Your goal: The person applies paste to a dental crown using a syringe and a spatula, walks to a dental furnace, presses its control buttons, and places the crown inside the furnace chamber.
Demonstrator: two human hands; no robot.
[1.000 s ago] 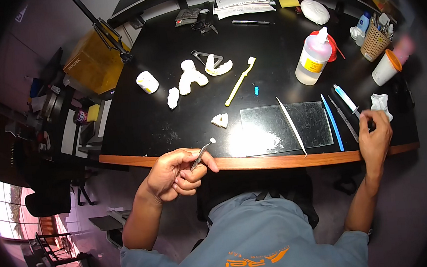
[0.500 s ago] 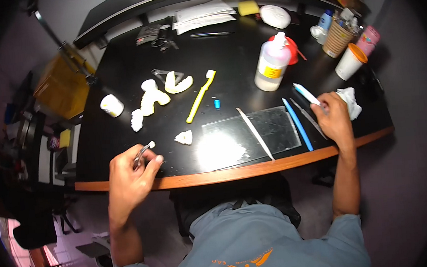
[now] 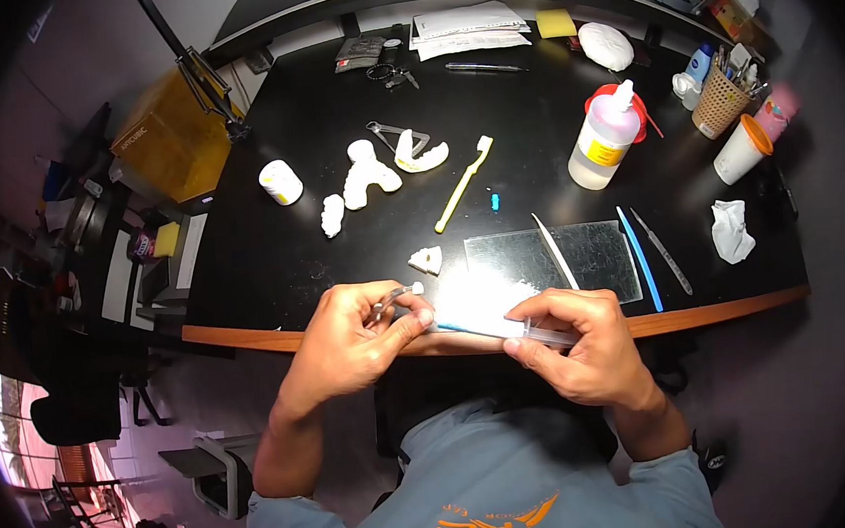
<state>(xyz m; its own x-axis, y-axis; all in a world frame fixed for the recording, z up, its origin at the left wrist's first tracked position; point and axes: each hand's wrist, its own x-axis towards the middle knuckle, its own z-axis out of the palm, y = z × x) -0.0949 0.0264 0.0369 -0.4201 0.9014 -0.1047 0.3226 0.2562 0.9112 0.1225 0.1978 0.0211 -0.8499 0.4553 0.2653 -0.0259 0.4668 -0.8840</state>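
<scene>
My left hand (image 3: 354, 339) is closed around a slim metal tool, possibly tweezers (image 3: 382, 309), with a small white tooth-like piece (image 3: 417, 287) at its end. Its thumb and fingertip meet the bluish front end of a white syringe (image 3: 487, 329); whether they pinch a cap there I cannot tell. From the other side my right hand (image 3: 583, 351) grips that syringe near its clear plunger (image 3: 552, 336). Both hands are above the table's front edge. Just beyond them lie a white plaster piece (image 3: 426, 261) and a glass slab (image 3: 601, 260), partly washed out by glare.
Dental models (image 3: 369, 184), a yellow toothbrush (image 3: 463, 186) and a small blue piece (image 3: 495, 202) lie farther back. On the right are a liquid bottle (image 3: 604, 145), a blue-handled tool (image 3: 641, 262), a scalpel-like tool (image 3: 662, 250), crumpled tissue (image 3: 732, 232) and a cup (image 3: 739, 152).
My right hand has brought the syringe from the right side of the table to the front middle. My left hand has come in to meet its tip, still holding the metal tool. The view has shifted.
</scene>
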